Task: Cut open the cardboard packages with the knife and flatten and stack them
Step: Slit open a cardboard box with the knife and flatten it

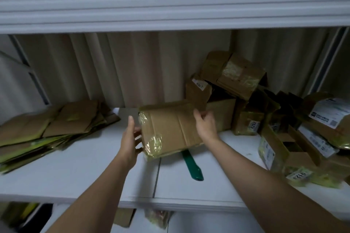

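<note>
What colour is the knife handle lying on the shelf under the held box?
Dark green; the knife handle shows clearly in the head view.

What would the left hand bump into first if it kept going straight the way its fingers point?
Probably the curtain behind the shelf: the left hand points up and back along the taped end of the cardboard box that it touches. Depth is unclear.
</note>
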